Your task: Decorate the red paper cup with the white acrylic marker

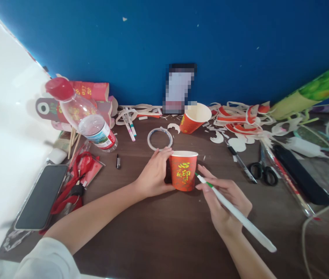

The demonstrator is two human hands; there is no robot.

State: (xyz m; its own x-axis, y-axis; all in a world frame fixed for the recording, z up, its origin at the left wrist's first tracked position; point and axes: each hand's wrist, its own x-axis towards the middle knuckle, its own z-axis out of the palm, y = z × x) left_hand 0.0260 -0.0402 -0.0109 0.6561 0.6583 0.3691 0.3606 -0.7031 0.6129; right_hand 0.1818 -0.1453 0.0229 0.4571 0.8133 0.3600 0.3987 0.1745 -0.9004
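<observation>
A red paper cup with yellow-green lettering and a white rim stands upright on the dark table. My left hand grips it from the left side, fingers behind the rim and thumb low near the base. In my right hand is a slim white marker with a green tip. The tip is close to the cup's right side; whether it touches I cannot tell. Behind this cup a second red paper cup leans, its pale inside showing.
A tape roll, scissors and a black pen lie around the cups. Paper scraps line the back. At left are a water bottle and a phone; another phone leans on the blue wall.
</observation>
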